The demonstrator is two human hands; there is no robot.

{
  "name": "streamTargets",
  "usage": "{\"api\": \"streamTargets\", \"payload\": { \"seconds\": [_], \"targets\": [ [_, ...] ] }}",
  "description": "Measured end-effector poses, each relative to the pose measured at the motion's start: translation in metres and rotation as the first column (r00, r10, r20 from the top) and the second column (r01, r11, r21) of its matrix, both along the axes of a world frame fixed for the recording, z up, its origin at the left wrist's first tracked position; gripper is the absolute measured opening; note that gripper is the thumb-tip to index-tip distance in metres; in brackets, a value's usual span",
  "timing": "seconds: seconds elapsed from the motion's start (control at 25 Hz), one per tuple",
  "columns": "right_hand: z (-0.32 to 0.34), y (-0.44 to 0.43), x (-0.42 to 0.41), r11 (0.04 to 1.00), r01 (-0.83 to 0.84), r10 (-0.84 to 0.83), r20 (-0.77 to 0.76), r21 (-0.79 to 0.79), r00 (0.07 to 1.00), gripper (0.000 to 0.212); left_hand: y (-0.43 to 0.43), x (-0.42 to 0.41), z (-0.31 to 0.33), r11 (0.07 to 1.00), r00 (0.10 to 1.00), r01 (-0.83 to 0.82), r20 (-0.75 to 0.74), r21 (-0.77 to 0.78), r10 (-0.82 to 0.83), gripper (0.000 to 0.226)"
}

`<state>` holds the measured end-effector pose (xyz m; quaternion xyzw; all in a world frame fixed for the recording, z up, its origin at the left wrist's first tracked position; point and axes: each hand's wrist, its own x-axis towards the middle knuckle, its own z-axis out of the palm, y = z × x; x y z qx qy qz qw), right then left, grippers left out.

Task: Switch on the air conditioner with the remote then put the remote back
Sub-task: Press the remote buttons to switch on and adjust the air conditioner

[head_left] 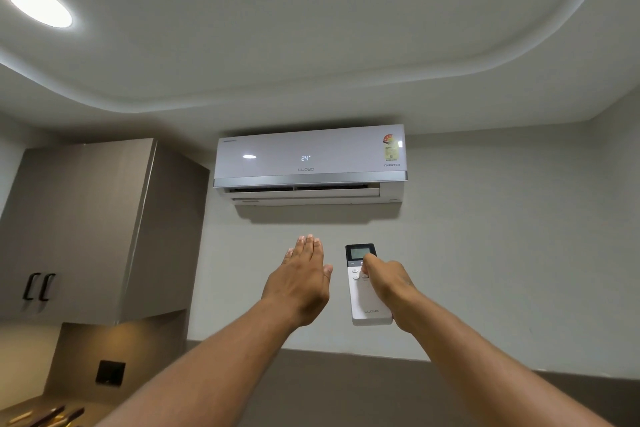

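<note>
gripping the remote (367,288), right hand (388,282) under the lit wall air conditioner (310,163); left hand (301,282) flat, fingers open

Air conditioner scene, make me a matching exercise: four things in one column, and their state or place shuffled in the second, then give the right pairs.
Column one:
1. air conditioner
2. remote
3. left hand
4. wall cabinet

Column two:
A. flat and open, holding nothing
B. display reads 24, flap open
C. mounted left of the unit, dark handles
D. held in the right hand, thumb on its buttons

Pairs: 1-B, 2-D, 3-A, 4-C
</note>
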<state>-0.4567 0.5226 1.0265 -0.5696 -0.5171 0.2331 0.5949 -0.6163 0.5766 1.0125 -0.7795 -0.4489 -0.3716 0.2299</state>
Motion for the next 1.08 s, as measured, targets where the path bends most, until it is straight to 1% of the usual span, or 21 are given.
{"api": "streamTargets", "payload": {
  "seconds": [0.6,1.08],
  "targets": [
    [0.006,-0.007,-0.006,1.000,0.011,-0.011,0.027,0.016,1.000,0.023,-0.009,0.000,0.007,1.000,1.000,-0.009,0.003,0.009,0.009,0.059],
    [0.006,-0.013,-0.004,1.000,-0.009,0.009,0.007,0.011,1.000,0.021,-0.009,-0.001,0.008,1.000,1.000,-0.009,-0.004,0.014,0.009,0.059]
  ]
}}
